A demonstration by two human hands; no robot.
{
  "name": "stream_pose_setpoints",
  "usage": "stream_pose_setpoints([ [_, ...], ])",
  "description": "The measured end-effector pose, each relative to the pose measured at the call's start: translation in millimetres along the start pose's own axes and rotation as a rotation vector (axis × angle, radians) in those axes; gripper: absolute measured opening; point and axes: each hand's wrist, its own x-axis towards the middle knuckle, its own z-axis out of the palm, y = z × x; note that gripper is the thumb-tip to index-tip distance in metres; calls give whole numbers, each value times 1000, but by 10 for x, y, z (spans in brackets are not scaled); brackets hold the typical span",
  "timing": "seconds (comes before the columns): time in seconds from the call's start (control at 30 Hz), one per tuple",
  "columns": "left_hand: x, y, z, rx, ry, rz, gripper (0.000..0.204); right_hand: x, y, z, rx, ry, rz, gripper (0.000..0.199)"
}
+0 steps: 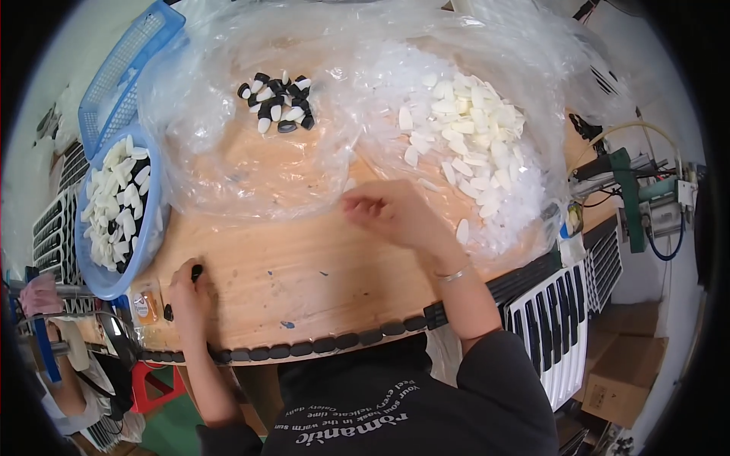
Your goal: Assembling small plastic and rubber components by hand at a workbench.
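My left hand (192,298) is closed near the left front part of the wooden table, with a small black cap-like piece (197,272) between thumb and fingers. Over the middle of the table is my right hand (382,213), its fingers curled together; whether anything is in them is hidden. Beyond it, on clear plastic sheeting (228,199), lies a small heap of black caps with white oval pieces (275,102). A larger heap of loose white oval pieces (475,125) spreads to the right. At far left, a blue basin (108,285) is piled with white and black pieces.
Black rounded blocks (323,345) line the table's front edge. A blue perforated basket (122,80) leans behind the basin. White frames with black slats (551,323) stand at the right, near a green clamp-like machine (627,201). Another person's arm (65,372) shows at lower left.
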Motion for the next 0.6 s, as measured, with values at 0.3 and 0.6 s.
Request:
stream_pose_setpoints([
  [0.3, 492, 1407, 165, -586, -133, 514, 31, 695, 623, -804, -582, 380, 22, 15],
  [0.6, 335, 1398, 804, -878, -307, 344, 34, 1130, 886, -733, -806, 142, 34, 13],
])
